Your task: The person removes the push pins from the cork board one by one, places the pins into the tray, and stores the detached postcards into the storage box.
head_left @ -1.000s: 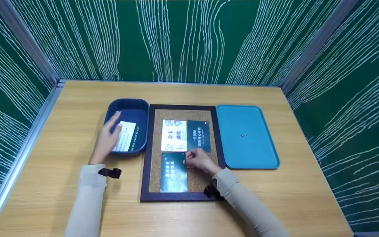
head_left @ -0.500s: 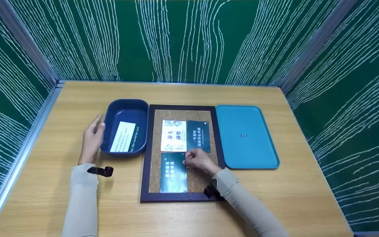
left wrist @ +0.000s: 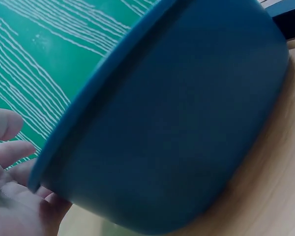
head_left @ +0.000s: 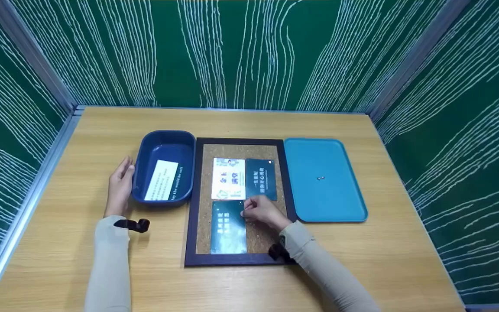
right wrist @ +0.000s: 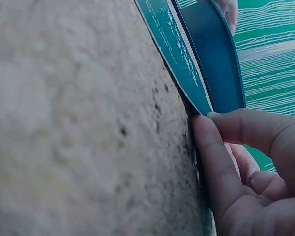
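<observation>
- Green panels [head_left: 249, 56] streaked with wavy white lines wall in three sides, joined by smooth grey posts [head_left: 418, 65].
- Pale wood table [head_left: 215, 288], its grain running crosswise; wood stretches before the board's near edge, behind the three containers and outward of the bin and tray.
- Board [head_left: 219, 259]: rectangular, speckled cork inside a dark, straight-edged frame, flat at the table's middle.
- Tray [head_left: 332, 197]: shallow, turquoise, round-cornered, low-lipped, just beside the frame's right edge.
- Bin [head_left: 169, 151]: deep, navy, smooth, rounded, just beside the frame's left edge.
- Left hand [head_left: 119, 186]: fingers loose, along the bin's outer left wall; whether they touch it I cannot tell.
- Right hand [head_left: 264, 211]: thumb and forefinger pinch the near card [head_left: 228, 236] at its right edge, close to the upper corner.
- Near card: glossy, green, white-lettered, on the cork's lower left; cork shows between its right edge and the frame.
- White card [head_left: 228, 190], patterned, above it; green card [head_left: 261, 180], matching in tone, to the right of that.
- White sheet [head_left: 160, 182], printed, in the bin beside a dark lettered piece [head_left: 178, 184].
- Pins [head_left: 320, 178]: tiny, shiny, mid-tray.
</observation>
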Tool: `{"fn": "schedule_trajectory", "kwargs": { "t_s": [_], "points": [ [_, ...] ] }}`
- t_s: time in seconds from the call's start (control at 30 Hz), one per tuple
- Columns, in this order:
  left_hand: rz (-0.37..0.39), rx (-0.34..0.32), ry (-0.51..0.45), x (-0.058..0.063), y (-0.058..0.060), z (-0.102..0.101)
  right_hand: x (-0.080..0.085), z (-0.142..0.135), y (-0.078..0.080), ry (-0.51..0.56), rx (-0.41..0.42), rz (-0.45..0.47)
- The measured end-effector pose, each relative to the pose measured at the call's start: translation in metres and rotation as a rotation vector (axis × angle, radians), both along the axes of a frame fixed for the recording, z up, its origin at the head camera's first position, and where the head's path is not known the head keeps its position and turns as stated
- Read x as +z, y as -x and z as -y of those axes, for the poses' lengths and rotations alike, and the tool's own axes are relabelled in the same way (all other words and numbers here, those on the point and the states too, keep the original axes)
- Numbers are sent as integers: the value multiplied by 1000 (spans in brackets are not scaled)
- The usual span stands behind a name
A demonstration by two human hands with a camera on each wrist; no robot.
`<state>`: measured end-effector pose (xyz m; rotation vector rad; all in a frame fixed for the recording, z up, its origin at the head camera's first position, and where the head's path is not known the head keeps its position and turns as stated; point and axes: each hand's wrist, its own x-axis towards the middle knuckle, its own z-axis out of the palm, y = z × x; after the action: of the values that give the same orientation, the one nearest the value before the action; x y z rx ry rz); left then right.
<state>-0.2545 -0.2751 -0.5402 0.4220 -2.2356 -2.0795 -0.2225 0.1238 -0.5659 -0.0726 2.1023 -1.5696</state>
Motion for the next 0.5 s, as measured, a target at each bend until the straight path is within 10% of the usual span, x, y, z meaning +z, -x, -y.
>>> {"fn": "schedule_trajectory", "kwargs": {
  "t_s": [0.5],
  "points": [
    [39,37,-145,-12,8,-3,-3,1,1,-14,-28,27]
  ]
}}
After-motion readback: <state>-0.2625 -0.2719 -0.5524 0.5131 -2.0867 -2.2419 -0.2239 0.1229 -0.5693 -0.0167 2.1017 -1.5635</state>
